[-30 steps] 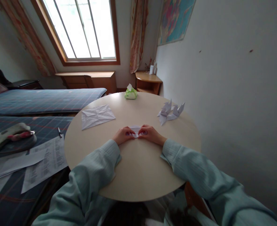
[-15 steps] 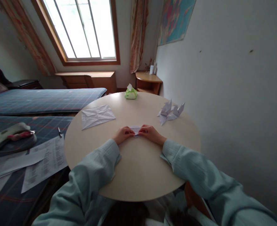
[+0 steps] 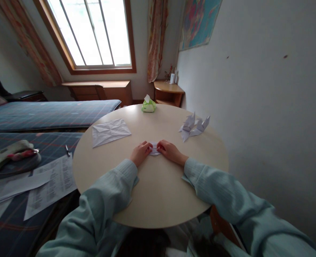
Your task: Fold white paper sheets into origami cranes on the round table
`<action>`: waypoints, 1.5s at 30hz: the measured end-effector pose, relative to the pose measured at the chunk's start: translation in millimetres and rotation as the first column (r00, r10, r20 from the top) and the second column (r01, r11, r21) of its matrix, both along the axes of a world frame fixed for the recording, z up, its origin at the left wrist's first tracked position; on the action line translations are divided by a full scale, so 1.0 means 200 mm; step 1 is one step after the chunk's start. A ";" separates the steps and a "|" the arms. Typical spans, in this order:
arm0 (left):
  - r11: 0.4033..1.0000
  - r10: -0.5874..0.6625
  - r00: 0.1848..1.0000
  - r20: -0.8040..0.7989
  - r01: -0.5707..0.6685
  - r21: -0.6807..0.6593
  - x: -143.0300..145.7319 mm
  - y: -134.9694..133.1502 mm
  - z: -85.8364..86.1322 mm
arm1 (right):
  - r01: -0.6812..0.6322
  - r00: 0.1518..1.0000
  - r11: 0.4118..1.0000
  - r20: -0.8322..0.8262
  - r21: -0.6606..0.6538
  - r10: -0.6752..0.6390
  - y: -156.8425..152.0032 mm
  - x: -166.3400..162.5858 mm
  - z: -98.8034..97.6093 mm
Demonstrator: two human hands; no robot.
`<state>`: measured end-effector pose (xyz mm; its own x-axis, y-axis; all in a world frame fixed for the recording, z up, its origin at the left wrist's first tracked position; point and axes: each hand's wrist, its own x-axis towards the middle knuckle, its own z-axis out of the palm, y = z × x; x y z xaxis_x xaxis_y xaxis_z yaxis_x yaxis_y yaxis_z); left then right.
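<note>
A small piece of folded white paper lies near the middle of the round table. My left hand pinches its left end, fingers bent and closed. At the paper's right end my right hand is closed on it too, fingertips pressed near the top. Both hands partly cover the paper, so its full shape is hidden. To the left rests a creased white sheet, opened flat. Folded paper figures with upright points stand on the right.
A green tissue pack sits at the table's far edge. Left of the table, a bed carries printed sheets, a pen and a pouch-like bundle. A wall rises close on the right.
My left hand has shifted slightly on the paper, its fingers now higher along the left end. A bit more of the paper's front edge shows. My right hand stays almost the same.
</note>
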<state>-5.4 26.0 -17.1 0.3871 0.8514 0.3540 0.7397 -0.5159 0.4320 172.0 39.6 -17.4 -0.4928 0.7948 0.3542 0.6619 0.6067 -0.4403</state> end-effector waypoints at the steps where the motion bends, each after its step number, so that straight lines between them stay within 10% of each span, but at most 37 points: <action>1: 1.000 -0.014 1.000 -0.020 0.015 0.024 0.00 0.00 0.00 | -0.024 1.000 1.000 -0.007 0.020 0.025 0.00 0.00 0.00; 17: 0.966 -0.248 0.959 -0.134 0.235 -0.104 -0.10 0.02 0.01 | -0.335 0.942 0.941 0.028 0.051 0.334 -0.01 0.09 0.02; 28: 0.989 -0.146 0.977 -0.154 0.139 -0.056 -0.08 -0.01 0.05 | -0.131 0.979 0.984 0.173 0.119 0.109 -0.03 0.05 0.01; 37: 0.978 -0.057 0.970 0.236 0.101 -0.181 -0.05 -0.06 0.14 | 0.039 0.999 0.977 0.001 0.211 -0.040 -0.08 0.08 0.12; 41: 0.886 -0.005 0.959 0.283 0.135 -0.443 -0.04 -0.04 0.11 | 0.098 0.994 0.991 0.031 0.093 -0.101 -0.06 0.08 0.12; 45: 0.939 0.032 0.996 0.081 -0.002 -0.344 -0.03 -0.03 0.06 | 0.112 0.979 0.993 0.174 -0.044 -0.103 -0.03 0.05 0.07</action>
